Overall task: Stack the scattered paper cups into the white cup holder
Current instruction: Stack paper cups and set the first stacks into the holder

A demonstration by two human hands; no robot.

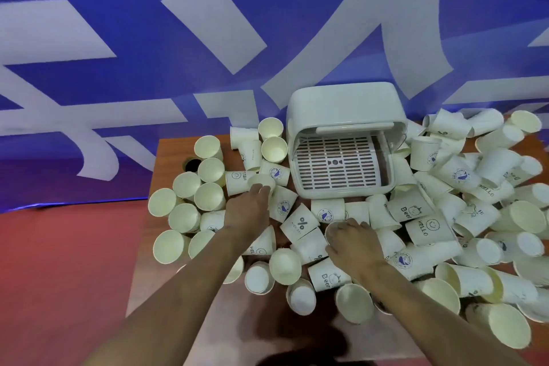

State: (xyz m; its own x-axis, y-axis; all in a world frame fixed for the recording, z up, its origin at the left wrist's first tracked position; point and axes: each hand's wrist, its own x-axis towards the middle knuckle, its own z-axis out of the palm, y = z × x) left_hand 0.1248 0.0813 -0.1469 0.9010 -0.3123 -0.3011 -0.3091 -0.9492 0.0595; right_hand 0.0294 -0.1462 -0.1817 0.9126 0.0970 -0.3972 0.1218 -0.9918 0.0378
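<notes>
Several white paper cups (300,223) lie scattered and tipped over the wooden table, some upright at the left (209,196). The white cup holder (344,110) stands at the table's back middle, its lid raised over a slotted grid tray that holds no cups. My left hand (249,208) reaches forward, its fingers curled over the rim of an upside-down cup (261,180) left of the holder. My right hand (353,242) curls over the top of another cup (334,230) in front of the holder.
The wooden table (169,157) has a round cable hole (193,164) near its back left corner. A blue banner with large white strokes hangs behind. Red floor lies to the left. A deep pile of cups (475,187) fills the right side.
</notes>
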